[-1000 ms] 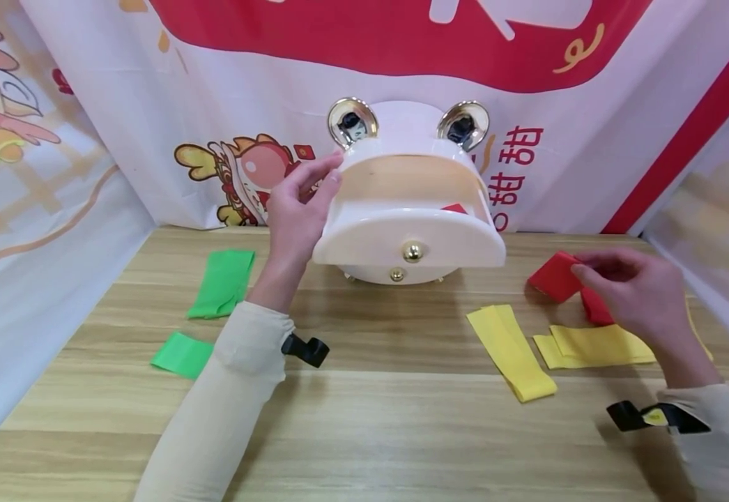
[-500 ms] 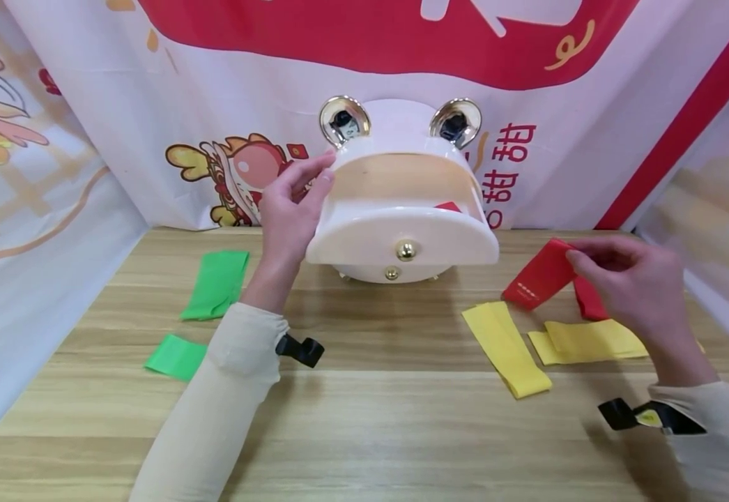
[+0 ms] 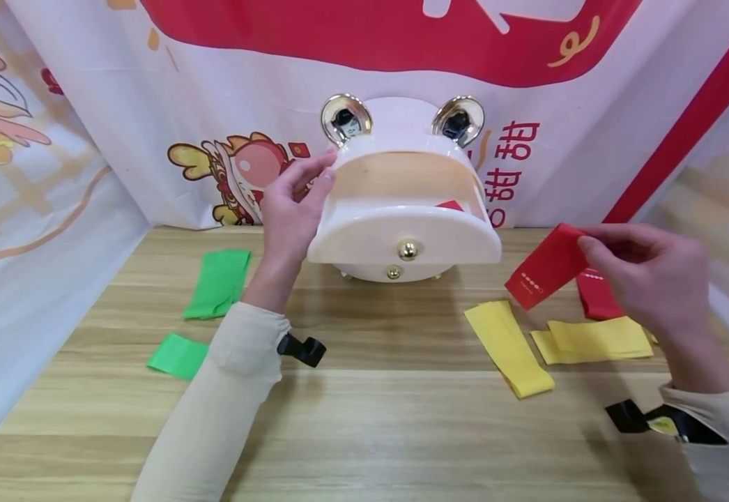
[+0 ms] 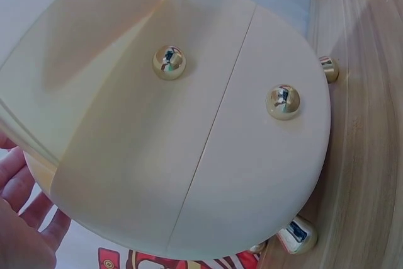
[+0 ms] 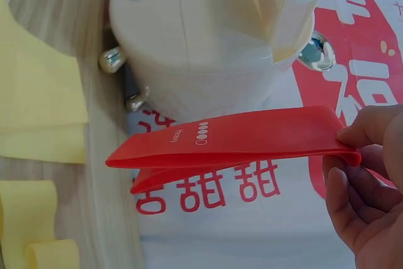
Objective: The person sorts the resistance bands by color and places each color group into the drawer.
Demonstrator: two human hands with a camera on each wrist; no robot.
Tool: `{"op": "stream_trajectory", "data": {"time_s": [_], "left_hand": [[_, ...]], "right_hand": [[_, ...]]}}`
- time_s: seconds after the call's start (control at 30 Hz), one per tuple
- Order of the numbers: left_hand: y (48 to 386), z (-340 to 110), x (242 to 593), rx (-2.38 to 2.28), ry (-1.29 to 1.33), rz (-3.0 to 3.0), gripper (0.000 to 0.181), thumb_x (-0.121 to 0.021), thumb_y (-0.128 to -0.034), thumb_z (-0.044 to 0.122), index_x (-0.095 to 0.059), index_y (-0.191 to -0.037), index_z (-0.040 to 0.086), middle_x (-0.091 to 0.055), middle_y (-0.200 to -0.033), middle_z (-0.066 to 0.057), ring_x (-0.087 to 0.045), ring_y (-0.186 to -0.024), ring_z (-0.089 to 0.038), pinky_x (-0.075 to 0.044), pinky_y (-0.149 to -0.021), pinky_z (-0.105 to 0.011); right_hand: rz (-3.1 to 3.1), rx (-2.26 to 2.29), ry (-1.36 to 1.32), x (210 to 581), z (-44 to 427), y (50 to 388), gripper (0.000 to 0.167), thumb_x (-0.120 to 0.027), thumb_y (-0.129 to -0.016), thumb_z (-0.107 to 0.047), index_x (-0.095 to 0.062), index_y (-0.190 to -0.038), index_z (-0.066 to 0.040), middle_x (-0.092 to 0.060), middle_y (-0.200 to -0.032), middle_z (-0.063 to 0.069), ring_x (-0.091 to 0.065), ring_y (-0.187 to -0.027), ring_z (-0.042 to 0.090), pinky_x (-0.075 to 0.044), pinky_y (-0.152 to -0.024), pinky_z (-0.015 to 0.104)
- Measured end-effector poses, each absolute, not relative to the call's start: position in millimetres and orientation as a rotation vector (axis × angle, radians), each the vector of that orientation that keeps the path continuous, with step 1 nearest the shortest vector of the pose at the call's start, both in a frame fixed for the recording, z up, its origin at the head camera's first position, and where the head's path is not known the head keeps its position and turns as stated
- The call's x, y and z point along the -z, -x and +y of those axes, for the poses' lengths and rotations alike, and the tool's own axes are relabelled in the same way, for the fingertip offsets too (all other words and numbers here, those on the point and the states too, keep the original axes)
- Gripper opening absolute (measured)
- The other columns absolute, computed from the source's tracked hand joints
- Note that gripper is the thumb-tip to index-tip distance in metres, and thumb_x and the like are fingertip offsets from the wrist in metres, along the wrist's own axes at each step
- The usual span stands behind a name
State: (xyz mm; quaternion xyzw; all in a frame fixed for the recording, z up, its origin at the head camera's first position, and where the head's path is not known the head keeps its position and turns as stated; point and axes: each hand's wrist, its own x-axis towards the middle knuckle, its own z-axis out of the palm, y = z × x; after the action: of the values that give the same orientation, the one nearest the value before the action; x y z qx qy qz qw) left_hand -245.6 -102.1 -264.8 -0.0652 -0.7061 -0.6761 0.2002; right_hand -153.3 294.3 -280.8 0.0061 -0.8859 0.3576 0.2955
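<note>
My right hand (image 3: 656, 279) pinches one end of a folded red resistance band (image 3: 546, 268) and holds it above the table. White print, reading "Heavy", shows on the band (image 5: 252, 133) in the right wrist view. A white rounded box (image 3: 402, 115) with gold-rimmed round eyes stands at the back. Its upper part, with a gold knob (image 3: 408, 249), is tipped forward. A bit of red (image 3: 450, 205) shows inside. My left hand (image 3: 289, 216) rests its fingertips at the box's left edge; in the left wrist view its fingers (image 4: 19, 184) are loosely spread there.
Another red band (image 3: 598, 296) lies beneath my right hand. Two yellow bands (image 3: 509, 348) lie to the right on the wooden table (image 3: 389, 432). Two green pieces (image 3: 217, 282) lie left, near my left forearm. Printed cloth (image 3: 120, 84) hangs behind and at the sides.
My right hand has raised the red band off the table and drawn it slightly back to the right, so more of its printed face shows. The left hand stays at the box.
</note>
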Motion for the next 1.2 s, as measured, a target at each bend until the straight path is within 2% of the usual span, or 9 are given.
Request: {"op": "stream_trajectory", "data": {"time_s": [0.2, 0.33, 0.43, 0.6, 0.77, 1.0, 1.2], "left_hand": [[245, -102, 265, 1.896, 0.185, -1.965, 0.026, -0.071, -0.1032, 0.025, -0.077, -0.128, 0.020, -0.072, -0.140, 0.011, -0.067, -0.130, -0.006, -0.057, -0.108, -0.028], [245, -101, 264, 1.895, 0.193, -1.965, 0.027, -0.071, -0.1033, 0.026, -0.077, -0.128, 0.020, -0.072, -0.140, 0.010, -0.067, -0.130, -0.006, -0.057, -0.108, -0.028], [245, -100, 264, 1.891, 0.196, -1.967, 0.027, -0.071, -0.1034, 0.026, -0.077, -0.129, 0.020, -0.072, -0.140, 0.010, -0.067, -0.130, -0.006, -0.057, -0.109, -0.028], [245, -101, 265, 1.884, 0.182, -1.973, 0.027, -0.071, -0.1033, 0.027, -0.077, -0.129, 0.020, -0.073, -0.139, 0.010, -0.068, -0.129, -0.007, -0.057, -0.108, -0.028], [246, -101, 265, 1.882, 0.177, -1.979, 0.027, -0.071, -0.1034, 0.027, -0.077, -0.129, 0.021, -0.073, -0.139, 0.010, -0.069, -0.128, -0.007, -0.058, -0.107, -0.029], [246, -103, 267, 1.870, 0.179, -1.971, 0.027, -0.070, -0.1034, 0.026, -0.077, -0.129, 0.020, -0.073, -0.139, 0.010, -0.068, -0.129, -0.007, -0.057, -0.108, -0.028], [246, -102, 266, 1.880, 0.173, -1.974, 0.027, -0.070, -0.1034, 0.026, -0.077, -0.129, 0.021, -0.073, -0.139, 0.010, -0.069, -0.128, -0.007, -0.058, -0.107, -0.028]], "right_hand": [[-2.343, -0.956, -0.037, 265, 285, 153, 0.035, -0.075, -0.099, -0.025, -0.077, -0.128, -0.006, -0.061, -0.098, -0.043, -0.060, -0.084, -0.015, -0.046, -0.075, -0.002], [-2.307, -0.934, -0.067, 252, 278, 155, 0.036, -0.076, -0.098, -0.027, -0.076, -0.130, -0.011, -0.075, -0.114, -0.018, -0.063, -0.092, -0.011, -0.047, -0.082, -0.001], [-2.266, -0.958, -0.115, 240, 273, 156, 0.034, -0.077, -0.097, -0.025, -0.078, -0.128, -0.014, -0.078, -0.123, -0.001, -0.065, -0.093, -0.008, -0.048, -0.084, 0.000], [-2.209, -1.008, -0.194, 219, 264, 157, 0.030, -0.077, -0.096, -0.022, -0.079, -0.126, -0.016, -0.078, -0.120, -0.007, -0.068, -0.091, -0.004, -0.051, -0.084, 0.003], [-2.192, -1.045, -0.136, 198, 253, 157, 0.032, -0.077, -0.097, -0.026, -0.078, -0.128, -0.017, -0.078, -0.123, -0.009, -0.069, -0.090, -0.003, -0.053, -0.082, 0.004], [-2.162, -1.061, -0.063, 171, 235, 160, 0.036, -0.079, -0.095, -0.034, -0.078, -0.128, -0.019, -0.078, -0.128, -0.007, -0.071, -0.095, -0.004, -0.057, -0.099, 0.015], [-2.089, -1.077, -0.105, 154, 225, 166, 0.033, -0.078, -0.095, -0.035, -0.080, -0.125, -0.021, -0.078, -0.127, -0.007, -0.073, -0.099, 0.002, -0.057, -0.102, 0.018]]}}
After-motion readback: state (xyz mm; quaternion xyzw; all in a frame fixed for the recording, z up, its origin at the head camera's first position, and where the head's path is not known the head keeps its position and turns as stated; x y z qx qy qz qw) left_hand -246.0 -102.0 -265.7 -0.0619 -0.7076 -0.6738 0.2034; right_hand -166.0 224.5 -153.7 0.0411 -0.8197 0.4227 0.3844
